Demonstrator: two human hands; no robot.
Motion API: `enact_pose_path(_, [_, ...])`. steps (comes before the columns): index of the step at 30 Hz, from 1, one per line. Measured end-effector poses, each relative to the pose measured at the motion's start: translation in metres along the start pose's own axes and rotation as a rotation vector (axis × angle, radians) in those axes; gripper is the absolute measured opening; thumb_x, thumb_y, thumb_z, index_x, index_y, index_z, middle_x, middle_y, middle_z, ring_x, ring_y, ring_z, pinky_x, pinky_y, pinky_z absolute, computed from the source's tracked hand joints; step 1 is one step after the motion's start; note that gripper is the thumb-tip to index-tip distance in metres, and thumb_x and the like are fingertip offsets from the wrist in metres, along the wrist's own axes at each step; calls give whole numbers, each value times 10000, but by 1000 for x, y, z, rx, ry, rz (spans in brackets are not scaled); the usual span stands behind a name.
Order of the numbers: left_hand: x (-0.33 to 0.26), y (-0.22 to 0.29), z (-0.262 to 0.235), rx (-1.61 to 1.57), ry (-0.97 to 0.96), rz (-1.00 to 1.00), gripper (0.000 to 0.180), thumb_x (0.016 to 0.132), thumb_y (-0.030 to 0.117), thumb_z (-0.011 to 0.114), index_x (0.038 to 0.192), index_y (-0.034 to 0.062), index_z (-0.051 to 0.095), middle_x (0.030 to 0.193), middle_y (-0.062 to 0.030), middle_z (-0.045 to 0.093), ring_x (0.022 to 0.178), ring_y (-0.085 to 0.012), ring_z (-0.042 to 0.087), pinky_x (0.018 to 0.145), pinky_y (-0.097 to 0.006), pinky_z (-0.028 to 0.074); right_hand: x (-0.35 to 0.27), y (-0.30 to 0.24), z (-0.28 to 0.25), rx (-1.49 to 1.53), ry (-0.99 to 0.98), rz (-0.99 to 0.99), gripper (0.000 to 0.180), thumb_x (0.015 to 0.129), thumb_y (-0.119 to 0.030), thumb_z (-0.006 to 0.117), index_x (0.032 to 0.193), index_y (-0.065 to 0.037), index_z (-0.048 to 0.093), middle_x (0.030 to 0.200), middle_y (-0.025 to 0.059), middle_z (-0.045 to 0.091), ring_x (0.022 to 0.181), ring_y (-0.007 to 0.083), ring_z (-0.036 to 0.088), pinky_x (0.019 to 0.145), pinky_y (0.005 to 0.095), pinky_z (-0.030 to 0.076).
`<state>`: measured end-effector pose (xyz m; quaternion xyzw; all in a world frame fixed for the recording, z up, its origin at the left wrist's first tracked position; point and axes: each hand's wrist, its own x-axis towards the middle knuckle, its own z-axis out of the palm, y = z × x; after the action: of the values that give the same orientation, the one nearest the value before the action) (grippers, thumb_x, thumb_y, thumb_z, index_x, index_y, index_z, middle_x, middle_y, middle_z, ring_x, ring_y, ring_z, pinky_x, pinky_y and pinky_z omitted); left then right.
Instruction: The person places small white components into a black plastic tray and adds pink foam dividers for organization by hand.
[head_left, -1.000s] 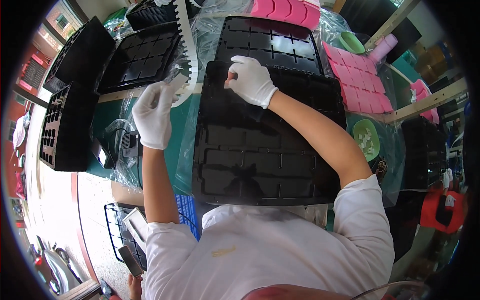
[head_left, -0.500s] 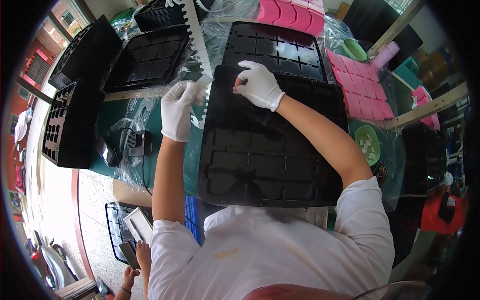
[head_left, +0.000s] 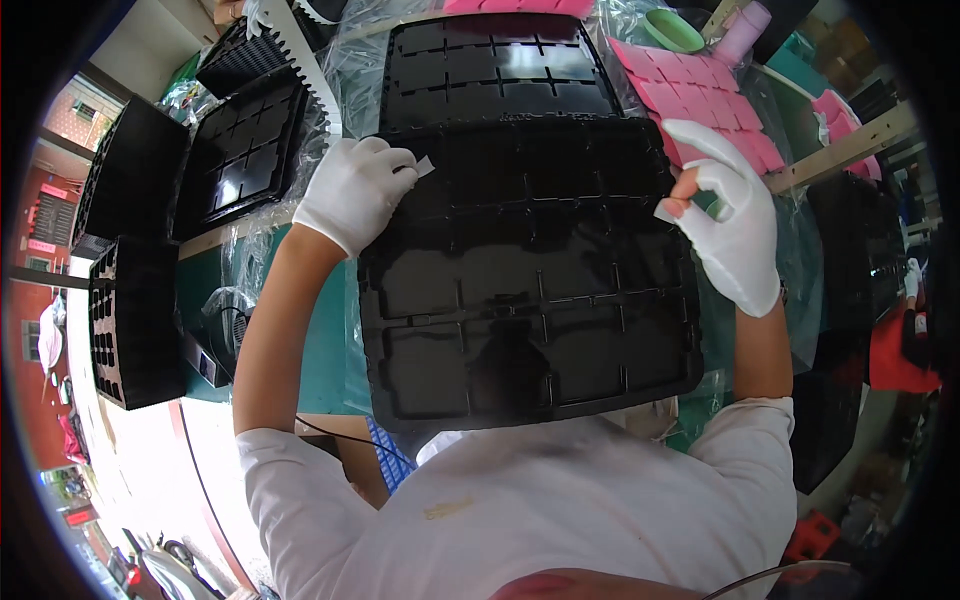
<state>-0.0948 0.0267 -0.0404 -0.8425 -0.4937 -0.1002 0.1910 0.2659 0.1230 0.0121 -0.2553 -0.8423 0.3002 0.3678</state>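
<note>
Cluttered workshop seen from above, a green-topped desk [head_left: 325,350] under crinkled clear plastic sheeting [head_left: 255,255]. At far left, stacks of black compartment trays [head_left: 130,320] standing on the desk edge, another glossy black tray [head_left: 240,155] lying flat just behind them. Next to the right, left hand [head_left: 352,192] in a white glove, fingers curled narrow at the upper left corner of the large black moulded tray [head_left: 530,280], pinching a small white slip [head_left: 425,166] against that corner. The large tray itself held in the middle of the view, tilted up over the desk and close to the chest, its grid of shallow pockets facing the camera, its near edge just above a white shirt [head_left: 540,510]. Behind it, touching or overlapping its far edge, a second black pocketed tray [head_left: 495,75] lying flat. Further right, right hand [head_left: 735,225], also white-gloved, at the tray's upper right edge: thumb and forefinger pinched together on the rim or on a scrap there, cannot tell which, remaining fingers spread upward. Beyond that hand, pink moulded trays [head_left: 690,95], a green bowl [head_left: 672,30] near the top, and a pale wooden rail [head_left: 845,150] running to the right rim.
</note>
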Motion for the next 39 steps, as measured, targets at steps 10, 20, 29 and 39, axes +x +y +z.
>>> enact_pose_path(10, [15, 16, -21, -108, -151, -26, 278, 765, -60, 561, 1029, -12, 634, 1097, -108, 664, 967, -315, 630, 798, -406, 531, -124, 61, -56, 74, 656, 329, 163, 841, 136, 610, 976, 46, 633, 1212, 102, 631, 943, 129, 607, 841, 282, 523])
enact_pose_path(20, [18, 16, -8, -120, -138, 2, 71, 852, -19, 576, 893, -14, 634, 1056, -146, 691, 951, -332, 647, 800, -409, 532, -157, 85, -73, -67, 828, 387, 91, 817, 82, 689, 888, 52, 640, 1171, 91, 663, 768, 103, 651, 712, 237, 513])
enact_pose_path(29, [-12, -6, -2, -223, -23, -203, 112, 854, 3, 617, 942, 9, 685, 995, -151, 695, 967, -347, 650, 869, -402, 513, -146, 155, -82, -911, 276, 401, 180, 828, -181, 637, 837, -18, 713, 1086, 206, 675, 956, 387, 642, 853, 461, 506])
enact_pose_path(39, [-20, -16, 6, -514, 7, -656, 137, 916, 73, 666, 1015, -14, 706, 960, -90, 718, 889, -151, 660, 844, -276, 505, -51, 47, -58, -438, 638, 118, 137, 875, -68, 714, 979, 21, 711, 988, 74, 727, 791, 140, 666, 714, 252, 498])
